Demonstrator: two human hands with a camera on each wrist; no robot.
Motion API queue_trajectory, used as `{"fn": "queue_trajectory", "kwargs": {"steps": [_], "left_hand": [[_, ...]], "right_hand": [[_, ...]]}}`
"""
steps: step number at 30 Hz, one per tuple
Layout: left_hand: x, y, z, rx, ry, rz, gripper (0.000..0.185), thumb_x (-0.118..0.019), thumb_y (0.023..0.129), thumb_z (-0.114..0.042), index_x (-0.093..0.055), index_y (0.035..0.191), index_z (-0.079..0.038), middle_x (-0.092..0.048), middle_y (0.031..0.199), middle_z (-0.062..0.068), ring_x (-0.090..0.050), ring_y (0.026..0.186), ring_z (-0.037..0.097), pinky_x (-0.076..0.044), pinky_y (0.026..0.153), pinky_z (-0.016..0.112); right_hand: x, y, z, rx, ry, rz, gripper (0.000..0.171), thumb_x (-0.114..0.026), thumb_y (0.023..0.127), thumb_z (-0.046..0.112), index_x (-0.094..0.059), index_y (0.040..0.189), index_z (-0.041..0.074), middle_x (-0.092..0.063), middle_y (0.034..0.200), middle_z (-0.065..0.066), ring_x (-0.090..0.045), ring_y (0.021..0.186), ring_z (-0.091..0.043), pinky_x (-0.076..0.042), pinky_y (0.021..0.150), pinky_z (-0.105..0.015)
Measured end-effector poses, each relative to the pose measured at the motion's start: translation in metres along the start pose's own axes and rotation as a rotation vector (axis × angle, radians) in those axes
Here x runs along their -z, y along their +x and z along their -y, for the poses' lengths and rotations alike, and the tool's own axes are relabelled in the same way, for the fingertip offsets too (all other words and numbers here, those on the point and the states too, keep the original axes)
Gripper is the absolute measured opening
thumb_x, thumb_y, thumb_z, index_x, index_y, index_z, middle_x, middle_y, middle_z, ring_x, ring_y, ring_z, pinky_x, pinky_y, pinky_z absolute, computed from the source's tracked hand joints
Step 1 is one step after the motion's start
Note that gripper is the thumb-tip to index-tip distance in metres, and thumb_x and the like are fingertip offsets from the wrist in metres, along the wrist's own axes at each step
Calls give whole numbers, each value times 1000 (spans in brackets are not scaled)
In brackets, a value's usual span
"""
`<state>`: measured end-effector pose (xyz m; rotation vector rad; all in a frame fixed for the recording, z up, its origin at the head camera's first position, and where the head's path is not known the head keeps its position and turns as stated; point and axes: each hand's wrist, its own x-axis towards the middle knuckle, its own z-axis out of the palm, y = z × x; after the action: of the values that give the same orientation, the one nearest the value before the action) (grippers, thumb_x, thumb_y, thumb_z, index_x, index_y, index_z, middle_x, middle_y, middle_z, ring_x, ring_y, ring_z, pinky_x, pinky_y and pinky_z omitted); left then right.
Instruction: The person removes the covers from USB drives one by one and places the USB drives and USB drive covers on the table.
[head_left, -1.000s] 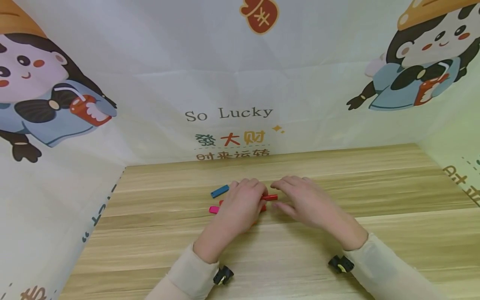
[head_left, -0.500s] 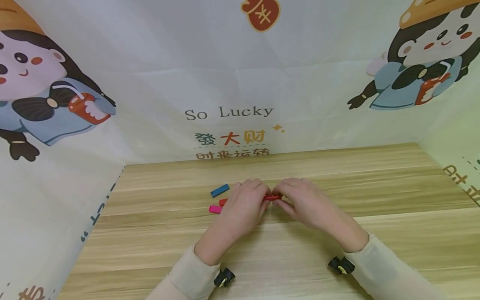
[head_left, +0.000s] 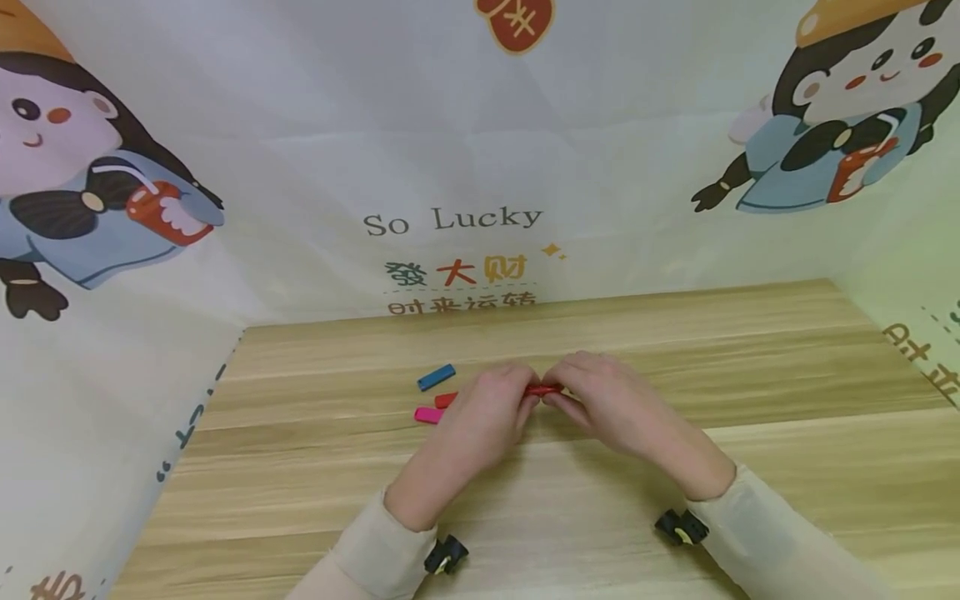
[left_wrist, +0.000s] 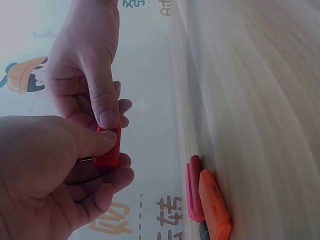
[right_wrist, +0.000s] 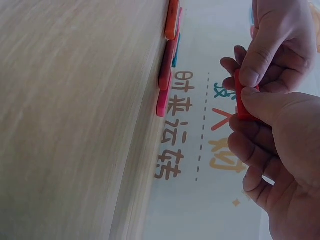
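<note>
Both hands hold one small flat red stick-shaped piece between them above the wooden table. The left hand pinches one end, its thumb laid along the flat face, as the left wrist view shows. At the other end the right hand pinches with thumb and fingers, the two thumb tips almost meeting on the red piece. Its exact kind is not clear, as fingers cover much of it. Beside the left hand lie a second red piece and a pink piece, both partly hidden by it in the head view.
A blue piece lies further back on the wooden table. An orange piece shows in the wrist views, close to the red and pink ones. Printed white cloth stands behind the table and at both sides.
The right hand has moved left and closed its fingers on the free end of the red piece held by the left hand. The loose pieces stay on the table.
</note>
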<state>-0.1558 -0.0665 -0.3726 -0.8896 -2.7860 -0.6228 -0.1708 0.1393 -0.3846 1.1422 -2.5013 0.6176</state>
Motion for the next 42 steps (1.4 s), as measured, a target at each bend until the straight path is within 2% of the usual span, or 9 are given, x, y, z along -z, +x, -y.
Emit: {"fn": "queue_trajectory", "kwargs": {"steps": [7, 15, 26, 42], "left_hand": [[-1, -1, -1, -10, 17, -9, 10, -68, 106, -16, -72, 104, -7, -69, 95, 4, -67, 89, 20, -60, 78, 36], [0, 0, -2, -33, -9, -34, 10, -70, 105, -14, -74, 103, -6, -69, 94, 4, -66, 86, 19, -60, 77, 34], [1, -3, 1, -80, -58, -57, 8, -69, 105, -11, -75, 105, -6, -72, 100, 4, -70, 93, 20, -60, 83, 36], [0, -3, 2, -166, -94, -101, 6, -70, 103, -4, -76, 102, -3, -72, 94, 4, -69, 89, 18, -60, 79, 32]], "right_hand": [[0, 0, 0, -2, 9, 7, 13, -78, 98, 14, -76, 109, 8, -76, 101, -2, -71, 92, -17, -60, 83, -36], [4, 0, 0, -5, 32, 15, 12, -79, 97, 14, -75, 106, 6, -75, 99, -4, -72, 91, -18, -61, 82, -34], [6, 0, 0, 58, 41, -3, 9, -78, 97, 12, -74, 103, 6, -74, 96, -2, -70, 88, -17, -60, 80, -32], [7, -1, -2, 121, 57, -26, 10, -79, 96, 7, -75, 105, 3, -74, 98, -4, -71, 91, -19, -60, 82, -33]]}}
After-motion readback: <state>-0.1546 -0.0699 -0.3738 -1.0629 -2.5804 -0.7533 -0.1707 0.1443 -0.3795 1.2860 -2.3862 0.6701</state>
